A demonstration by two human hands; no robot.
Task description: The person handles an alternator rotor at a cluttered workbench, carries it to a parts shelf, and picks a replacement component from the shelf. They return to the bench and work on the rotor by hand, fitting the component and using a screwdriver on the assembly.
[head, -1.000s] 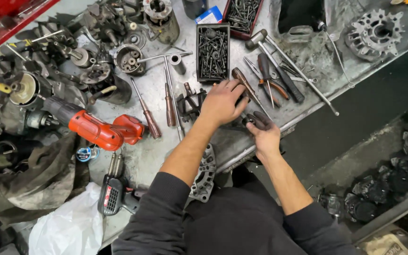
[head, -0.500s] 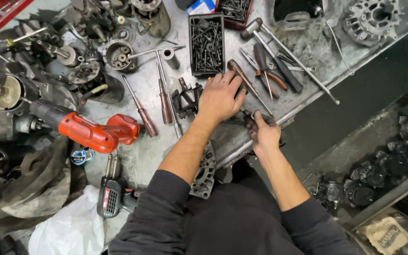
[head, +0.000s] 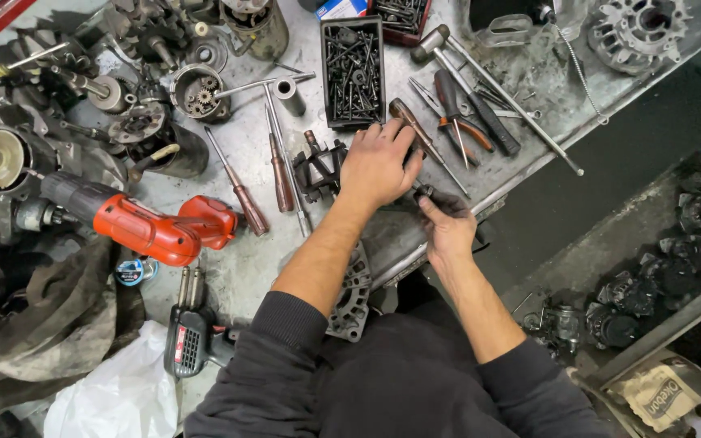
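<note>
One small dark part (head: pixel 425 193) between two hands: left hand (head: pixel 379 166), right hand (head: pixel 448 231).

A grimy grey metal counter (head: pixel 529 162) runs diagonally; beside it lies dark floor (head: pixel 610 203), with a lower shelf (head: pixel 659 324) alongside.

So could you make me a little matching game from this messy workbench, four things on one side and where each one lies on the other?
Things:
1. orange drill
2. black tray of screws
3. hammer
4. white plastic bag

Places:
A. bottom left corner, at the bench's edge
B. right of the tray, head at the top, handle slanting down to the right
C. just above the left hand
D. left of the brown-handled screwdrivers

Pairs: 1-D, 2-C, 3-B, 4-A
</note>
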